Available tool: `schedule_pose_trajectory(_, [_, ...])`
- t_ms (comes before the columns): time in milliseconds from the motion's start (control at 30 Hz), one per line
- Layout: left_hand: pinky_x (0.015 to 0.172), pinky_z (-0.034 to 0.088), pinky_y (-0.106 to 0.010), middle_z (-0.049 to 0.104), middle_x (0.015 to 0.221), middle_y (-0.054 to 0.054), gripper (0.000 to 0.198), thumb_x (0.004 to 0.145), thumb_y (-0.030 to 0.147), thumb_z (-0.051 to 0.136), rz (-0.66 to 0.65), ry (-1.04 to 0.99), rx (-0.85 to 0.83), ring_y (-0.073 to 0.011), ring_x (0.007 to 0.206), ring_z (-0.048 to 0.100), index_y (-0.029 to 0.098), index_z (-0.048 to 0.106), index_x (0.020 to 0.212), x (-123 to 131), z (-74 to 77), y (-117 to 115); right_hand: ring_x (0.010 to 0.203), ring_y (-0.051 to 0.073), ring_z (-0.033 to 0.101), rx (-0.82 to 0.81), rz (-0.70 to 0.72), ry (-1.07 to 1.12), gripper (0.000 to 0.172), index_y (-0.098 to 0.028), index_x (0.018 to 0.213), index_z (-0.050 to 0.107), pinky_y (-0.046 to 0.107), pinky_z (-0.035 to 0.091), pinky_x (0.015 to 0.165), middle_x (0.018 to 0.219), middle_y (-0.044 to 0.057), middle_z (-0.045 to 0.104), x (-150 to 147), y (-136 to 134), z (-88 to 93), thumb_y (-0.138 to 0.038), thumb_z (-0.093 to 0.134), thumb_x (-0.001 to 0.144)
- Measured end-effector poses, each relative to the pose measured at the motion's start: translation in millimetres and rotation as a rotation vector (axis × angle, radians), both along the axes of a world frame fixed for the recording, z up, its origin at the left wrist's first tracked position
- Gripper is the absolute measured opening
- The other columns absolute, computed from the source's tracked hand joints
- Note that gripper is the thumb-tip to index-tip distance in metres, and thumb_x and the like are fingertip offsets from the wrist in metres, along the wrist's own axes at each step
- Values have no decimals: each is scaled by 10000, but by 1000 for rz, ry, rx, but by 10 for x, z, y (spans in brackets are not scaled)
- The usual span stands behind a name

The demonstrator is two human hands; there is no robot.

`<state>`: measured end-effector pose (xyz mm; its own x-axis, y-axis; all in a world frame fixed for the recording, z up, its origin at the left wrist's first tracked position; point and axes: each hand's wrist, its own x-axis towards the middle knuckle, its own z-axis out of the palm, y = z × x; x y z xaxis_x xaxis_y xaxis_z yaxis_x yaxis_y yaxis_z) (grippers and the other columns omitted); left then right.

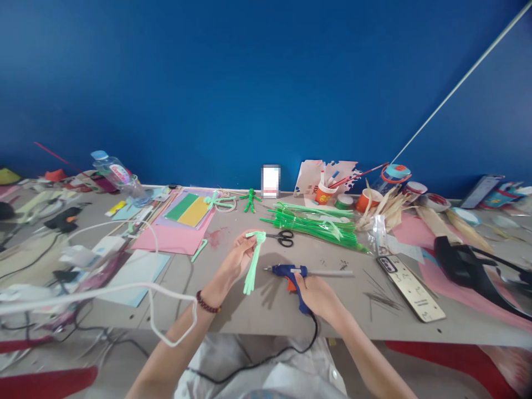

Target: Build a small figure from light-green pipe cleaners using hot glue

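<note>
My left hand (241, 253) pinches the top of a pale green pipe-cleaner piece (252, 269), whose strands hang down over the table. Wrapped round the handle of a blue glue gun (286, 270) is my right hand (311, 292); the gun's nozzle points left, toward the green piece but apart from it. A glue stick (336, 273) juts from the back of the gun. Black-handled scissors (285, 238) lie just behind the two hands, partly hidden by the green piece.
Green pipe cleaners (316, 226) lie behind the scissors, near a small green figure (250, 200). A phone (411, 288) and thin wires (382, 299) are at the right. Pink paper (166, 238) and a bottle (118, 173) are at the left. A white cable (153, 288) crosses my left forearm.
</note>
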<state>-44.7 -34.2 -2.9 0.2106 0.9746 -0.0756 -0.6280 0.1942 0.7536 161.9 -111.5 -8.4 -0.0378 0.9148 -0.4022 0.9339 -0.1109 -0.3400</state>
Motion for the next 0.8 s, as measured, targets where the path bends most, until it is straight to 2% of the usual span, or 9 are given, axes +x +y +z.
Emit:
schedule_pose_trajectory(100, [565,415,-185,635,691,-6,252,597,201,771,6,-5,3,-72,596,534,134,684,824,2,-13,0,798,276,677,28,13,-102,651,-122,794,700,336,460,680,841,185,709,-27,18,10,-429,146,941])
schedule_pose_trajectory(233, [531,384,-188,635,691,-9,258,610,224,765,-21,44,32,-65,562,514,132,685,838,21,11,-5,700,258,674,127,26,-108,570,-167,668,674,310,451,607,718,135,701,20,25,104,-447,251,928])
schedule_pose_trajectory(300, [521,369,-190,635,695,-10,256,624,248,758,-31,87,42,-65,557,509,136,687,843,30,36,-19,599,220,647,257,10,-8,508,-182,638,645,285,442,562,606,87,664,29,39,206,-443,312,918])
schedule_pose_trajectory(367, [532,367,-194,637,709,-15,259,633,269,754,-34,128,54,-72,573,515,139,686,846,33,58,-40,560,171,615,448,36,212,367,-192,741,643,256,451,549,627,45,656,-7,71,321,-403,390,902])
schedule_pose_trajectory(433, [536,362,-198,634,715,-17,269,645,285,748,-53,167,76,-77,575,511,143,683,863,29,69,-60,630,138,616,639,86,474,224,-205,927,628,234,489,598,834,44,679,-90,125,416,-346,460,880])
schedule_pose_trajectory(500, [523,348,-195,621,707,-15,273,661,299,738,-82,202,105,-73,557,487,145,679,879,21,71,-76,688,127,617,762,138,627,214,-223,1030,610,241,520,652,1008,61,649,-201,195,465,-294,494,865])
schedule_pose_trajectory(633, [508,344,-188,598,697,-13,280,677,314,730,-117,242,143,-65,535,460,145,673,893,12,63,-85,894,177,613,906,184,769,249,-241,1079,614,277,553,714,1066,80,620,-389,325,426,-255,542,841])
schedule_pose_trajectory(800, [506,364,-182,588,692,-2,252,681,305,728,-116,241,153,-63,534,458,163,674,883,18,49,-80,869,181,626,992,172,782,200,-243,1011,656,308,552,761,1004,71,653,-450,369,314,-227,549,843])
